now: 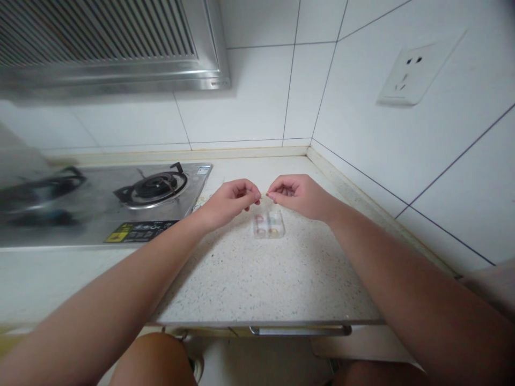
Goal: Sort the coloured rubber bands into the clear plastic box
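Note:
My left hand [235, 199] and my right hand [295, 195] are raised above the countertop, fingertips facing each other with a narrow gap between them. Both are pinched, thumb against forefinger. Something thin and tiny seems to lie between the two pinches, too small to name. Just below and nearer to me, a small clear plastic box [269, 224] with compartments rests on the counter. Small coloured pieces, some reddish and some yellowish, show inside it. Whether its lid is on, I cannot tell. Small coloured bits or a pattern [202, 200] appear left of my left hand, partly hidden by it.
A gas stove [159, 185] with a black burner stands on the left, under a metal range hood [120, 43]. White tiled walls meet behind the speckled countertop [257, 284]. A socket [406, 75] is on the right wall. A drawer handle [300, 331] runs below the front edge.

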A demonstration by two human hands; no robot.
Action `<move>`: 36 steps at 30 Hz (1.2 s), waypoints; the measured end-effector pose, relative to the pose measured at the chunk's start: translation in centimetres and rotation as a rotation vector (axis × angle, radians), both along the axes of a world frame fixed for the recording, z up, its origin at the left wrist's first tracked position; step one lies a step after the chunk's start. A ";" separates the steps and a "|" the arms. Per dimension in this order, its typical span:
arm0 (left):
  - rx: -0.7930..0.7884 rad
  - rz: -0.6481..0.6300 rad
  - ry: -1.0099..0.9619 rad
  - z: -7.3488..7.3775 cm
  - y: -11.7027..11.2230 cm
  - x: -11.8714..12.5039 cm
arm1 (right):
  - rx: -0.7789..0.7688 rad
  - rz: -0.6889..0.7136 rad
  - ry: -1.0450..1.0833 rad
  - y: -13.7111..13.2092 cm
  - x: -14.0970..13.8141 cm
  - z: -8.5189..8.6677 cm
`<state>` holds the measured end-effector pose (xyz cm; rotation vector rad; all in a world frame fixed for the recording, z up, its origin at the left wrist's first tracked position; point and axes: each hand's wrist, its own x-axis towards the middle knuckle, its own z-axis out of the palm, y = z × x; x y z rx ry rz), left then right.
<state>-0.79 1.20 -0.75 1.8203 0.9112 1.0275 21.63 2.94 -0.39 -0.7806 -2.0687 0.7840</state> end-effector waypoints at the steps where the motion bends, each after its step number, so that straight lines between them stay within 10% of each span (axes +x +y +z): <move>1: 0.003 0.001 -0.001 0.0 0.0 0.0 | -0.003 0.000 0.001 0.0 0.0 0.0; 36: 0.026 -0.044 0.074 -0.2 0.2 -0.2 | 0.012 0.002 -0.015 -0.3 -0.2 0.2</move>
